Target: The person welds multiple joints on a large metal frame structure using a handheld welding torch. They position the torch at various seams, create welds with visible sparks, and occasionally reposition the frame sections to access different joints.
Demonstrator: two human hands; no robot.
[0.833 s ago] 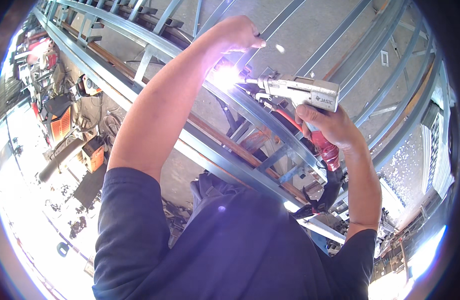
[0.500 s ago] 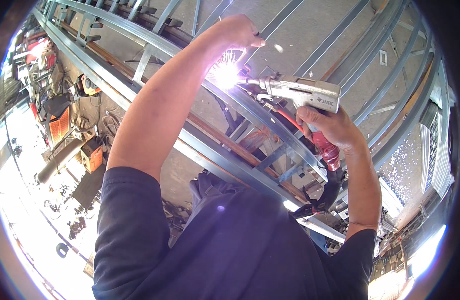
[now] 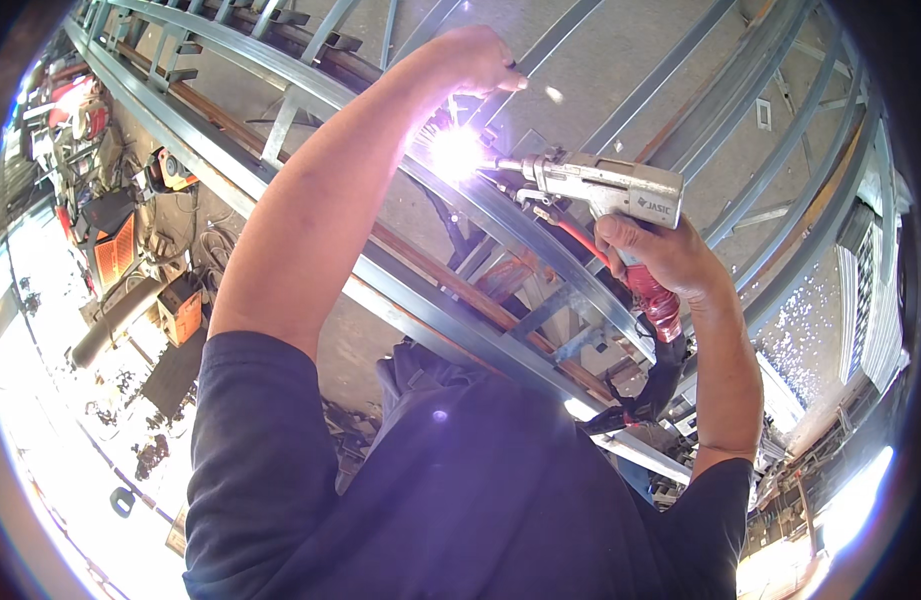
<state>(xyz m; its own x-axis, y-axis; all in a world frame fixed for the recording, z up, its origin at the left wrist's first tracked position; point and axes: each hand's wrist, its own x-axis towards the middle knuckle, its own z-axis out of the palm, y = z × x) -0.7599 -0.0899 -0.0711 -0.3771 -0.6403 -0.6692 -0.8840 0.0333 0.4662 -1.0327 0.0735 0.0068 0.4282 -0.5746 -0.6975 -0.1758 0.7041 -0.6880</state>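
Observation:
My right hand (image 3: 672, 258) is wrapped around the red grip of a silver welding gun (image 3: 612, 186), its thumb near the top. The gun's nozzle points left into a glaring white-violet welding arc (image 3: 454, 153) on a grey steel frame rail (image 3: 550, 245). Beyond the arc, my left hand (image 3: 477, 62) is bent over the frame's crossbars with its fingers curled. What those fingers grip, if anything, is hidden behind the hand. Glare conceals the weld spot. A black cable (image 3: 663, 385) hangs from the gun's grip.
Steel crossbars (image 3: 665, 85) span the far side above a concrete floor. A long rail (image 3: 410, 290) runs between my body and the arc. Orange machines (image 3: 183, 310) and cables crowd the left. Stacked metal profiles (image 3: 875, 300) stand at right.
The arc keeps burning, its glow slightly altered in shape. Both hands hold nearly the same position; the picture has shifted only a little.

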